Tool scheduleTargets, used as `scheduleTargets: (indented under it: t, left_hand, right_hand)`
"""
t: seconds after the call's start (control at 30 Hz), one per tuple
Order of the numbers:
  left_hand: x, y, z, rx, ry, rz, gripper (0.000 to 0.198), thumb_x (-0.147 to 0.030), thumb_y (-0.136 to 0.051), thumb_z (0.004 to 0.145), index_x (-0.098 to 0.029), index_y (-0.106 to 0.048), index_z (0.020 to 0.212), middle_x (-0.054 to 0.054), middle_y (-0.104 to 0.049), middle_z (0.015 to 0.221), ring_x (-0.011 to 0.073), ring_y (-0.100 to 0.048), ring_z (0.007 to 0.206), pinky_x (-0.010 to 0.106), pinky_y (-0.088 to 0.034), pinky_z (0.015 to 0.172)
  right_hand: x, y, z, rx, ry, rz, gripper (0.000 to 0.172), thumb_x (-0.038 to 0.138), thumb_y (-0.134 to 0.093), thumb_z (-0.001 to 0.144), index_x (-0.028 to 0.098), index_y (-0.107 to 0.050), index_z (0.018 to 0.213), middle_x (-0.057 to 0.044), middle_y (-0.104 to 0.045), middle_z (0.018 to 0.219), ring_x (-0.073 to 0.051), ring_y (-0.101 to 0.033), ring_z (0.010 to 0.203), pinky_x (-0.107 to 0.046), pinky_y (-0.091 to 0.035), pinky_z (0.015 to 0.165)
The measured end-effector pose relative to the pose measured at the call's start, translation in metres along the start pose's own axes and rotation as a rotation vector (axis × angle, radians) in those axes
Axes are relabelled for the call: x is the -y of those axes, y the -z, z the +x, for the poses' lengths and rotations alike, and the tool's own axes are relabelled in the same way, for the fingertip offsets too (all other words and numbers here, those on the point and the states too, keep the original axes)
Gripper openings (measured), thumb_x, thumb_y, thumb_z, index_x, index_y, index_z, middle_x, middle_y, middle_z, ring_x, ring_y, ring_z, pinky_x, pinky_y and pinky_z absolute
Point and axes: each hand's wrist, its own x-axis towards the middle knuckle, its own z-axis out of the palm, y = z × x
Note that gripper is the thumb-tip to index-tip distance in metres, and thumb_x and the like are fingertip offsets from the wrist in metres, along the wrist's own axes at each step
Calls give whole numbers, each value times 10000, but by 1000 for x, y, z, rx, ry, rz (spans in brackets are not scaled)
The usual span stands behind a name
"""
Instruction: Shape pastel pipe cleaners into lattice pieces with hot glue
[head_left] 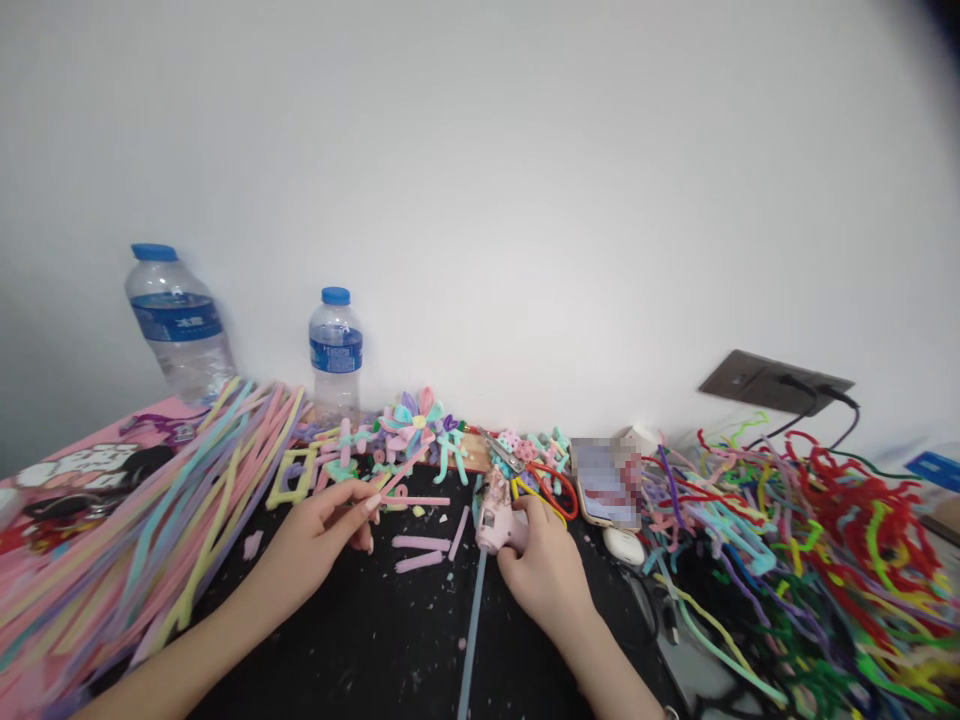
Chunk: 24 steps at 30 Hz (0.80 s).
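Holds glue gun (492,533) in curled right fingers (535,512), likely for steadiness. Pinches pink strip (421,501) left of it in closed left fingers (352,491), likely for precision.

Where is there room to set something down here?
Mainly the black surface between the left arm and the bluish stick, below the lilac strips, though speckled. A narrower gap lies between stick and right arm. Crowded: the fuzzy bundle at left, the tangle at right, the back row of crafts.
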Motion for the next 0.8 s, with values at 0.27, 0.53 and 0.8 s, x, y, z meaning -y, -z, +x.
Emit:
scheduleTargets:
  t: [0.27,0.53,0.8]
  left_hand:
    - [2,1,-1,-20,-1,29,211,-391,-434,879,-208,-539,892,-29,-581,606,172,-588,629,266,-434,669]
    - [-4,0,-5,-42,-49,124,209,-368,-436,870,-210,-572,875,-30,-584,598,174,-587,624,248,-413,649]
    - [-11,-9,-12,28,-99,145,226,-352,-425,880,-204,-589,833,-20,-575,613,174,-578,623,247,-415,644]
  right_hand:
    - [5,5,3,2,-12,537,301,151,-514,690,183,-549,987,-44,-617,867,-200,-575,774,-288,-441,694]
    - [9,-9,-4,150,-214,1032,293,392,-621,718,186,-571,919,-5,-588,642,-157,-523,537,-253,-414,477]
    - [26,-12,-14,258,-236,1279,364,387,-729,647,191,-585,918,-14,-639,728,-139,-558,576,-244,-450,536]
